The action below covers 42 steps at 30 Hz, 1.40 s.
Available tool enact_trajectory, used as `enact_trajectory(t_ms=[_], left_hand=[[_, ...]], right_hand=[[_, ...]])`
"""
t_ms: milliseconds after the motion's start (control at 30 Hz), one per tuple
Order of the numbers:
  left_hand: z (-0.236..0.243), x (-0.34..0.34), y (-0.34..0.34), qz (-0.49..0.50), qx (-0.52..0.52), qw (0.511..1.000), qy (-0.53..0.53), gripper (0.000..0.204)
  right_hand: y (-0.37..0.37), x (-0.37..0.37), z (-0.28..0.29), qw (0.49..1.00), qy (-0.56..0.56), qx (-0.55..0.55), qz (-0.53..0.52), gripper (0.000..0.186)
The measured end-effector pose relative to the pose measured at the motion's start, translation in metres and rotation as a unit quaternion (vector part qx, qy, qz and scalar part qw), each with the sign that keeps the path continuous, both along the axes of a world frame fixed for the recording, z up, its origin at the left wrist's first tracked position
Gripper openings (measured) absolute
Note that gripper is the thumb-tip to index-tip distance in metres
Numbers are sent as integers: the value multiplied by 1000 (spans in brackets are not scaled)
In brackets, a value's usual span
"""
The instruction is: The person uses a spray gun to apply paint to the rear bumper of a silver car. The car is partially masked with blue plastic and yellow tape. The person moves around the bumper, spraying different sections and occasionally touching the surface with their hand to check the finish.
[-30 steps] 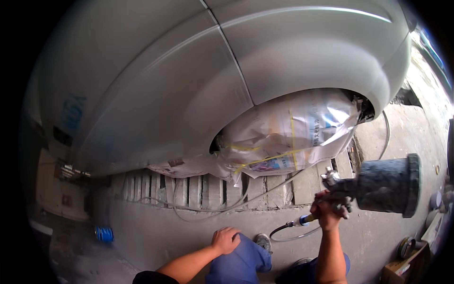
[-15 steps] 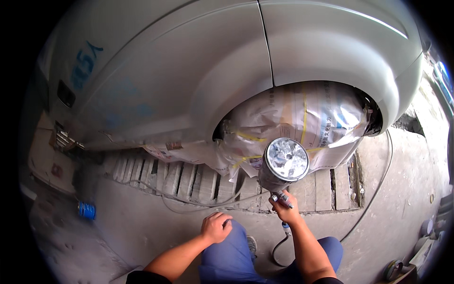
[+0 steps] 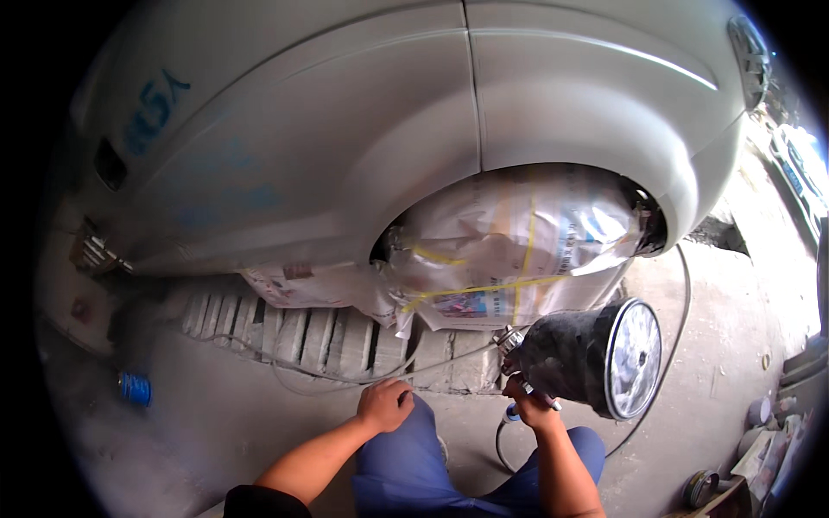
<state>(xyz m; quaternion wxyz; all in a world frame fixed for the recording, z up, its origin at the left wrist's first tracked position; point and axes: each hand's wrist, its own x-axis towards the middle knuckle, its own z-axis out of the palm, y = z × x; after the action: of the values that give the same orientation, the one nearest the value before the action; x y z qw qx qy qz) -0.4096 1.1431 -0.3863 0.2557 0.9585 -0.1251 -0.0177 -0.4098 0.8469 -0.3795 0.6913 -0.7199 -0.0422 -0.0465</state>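
Note:
My right hand [image 3: 528,406] grips a spray gun [image 3: 516,350]. Its dark, paint-crusted cup [image 3: 570,358] is tipped sideways, so the shiny round lid [image 3: 633,356] faces right. The gun sits just below a car wheel masked with newspaper and yellow tape [image 3: 518,250]. My left hand [image 3: 384,406] rests on my knee, on blue trousers [image 3: 406,466], and holds nothing. A grey car body panel [image 3: 345,129] with a door seam fills the upper view. An air hose [image 3: 682,302] runs from under the gun around to the right of the wheel.
A slatted concrete grating [image 3: 311,332] lies under the car sill, with a thin line draped over it. A blue can [image 3: 136,388] stands on the floor at left. Round tins and clutter [image 3: 704,488] sit at the lower right.
The gun has moved lower and to the right, and its cup has tilted so the lid faces right instead of toward me. My left hand stays on my knee.

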Motion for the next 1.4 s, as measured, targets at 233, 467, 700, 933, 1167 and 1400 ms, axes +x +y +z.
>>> enact_trajectory(t_ms=[233, 467, 700, 933, 1167, 1400], left_hand=[[-23, 29, -23, -52, 6, 999, -6, 13], [-27, 49, -39, -73, -10, 997, 28, 16], [-40, 67, -53, -104, -8, 994, 44, 14], [-60, 83, -76, -158, -18, 984, 77, 16], [-60, 85, -90, -183, -17, 981, 67, 16], [-91, 94, -77, -269, -1, 963, 6, 13]], right_hand=[[-11, 1, -5, 997, -2, -51, -59, 8], [-50, -4, -14, 916, -37, 341, -208, 27], [-69, -19, -8, 831, -60, 297, -466, 29], [-24, -17, 7, 925, -16, 295, -240, 38], [-29, -2, -6, 922, -81, 185, -332, 31], [-43, -13, -18, 795, -41, 274, -540, 22]])
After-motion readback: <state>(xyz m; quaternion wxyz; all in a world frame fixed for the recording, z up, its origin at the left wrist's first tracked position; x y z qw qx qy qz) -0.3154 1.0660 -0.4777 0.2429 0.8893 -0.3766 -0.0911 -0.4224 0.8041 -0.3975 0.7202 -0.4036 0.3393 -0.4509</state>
